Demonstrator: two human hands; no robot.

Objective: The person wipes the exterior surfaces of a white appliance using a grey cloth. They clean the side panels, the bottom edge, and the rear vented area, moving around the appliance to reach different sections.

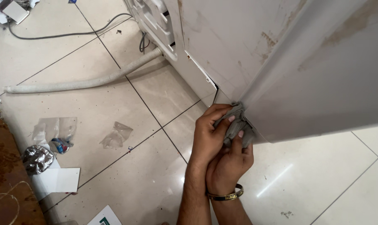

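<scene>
Fingers: both sets curled tight round a grey cloth [235, 125]; none spread.
Left hand [210, 135]: on top, thumb and fingers bunching the cloth against the appliance's lower corner, probably to keep pressure on the edge.
Right hand [230, 160]: underneath, gold bangle [227, 196] on the wrist, backing the cloth from below.
Cloth position: wadded at the bottom corner of the white appliance panel [314, 83], touching it, just above the floor.
Panel: tilted, brown stains near its upper part.
Floor [126, 175]: cream tiles; ribbed drain hose [84, 81] and grey cable [72, 33] run behind.
Litter: clear plastic wrappers [116, 135], foil packet [36, 158], white card [59, 180], well apart from the hands.
</scene>
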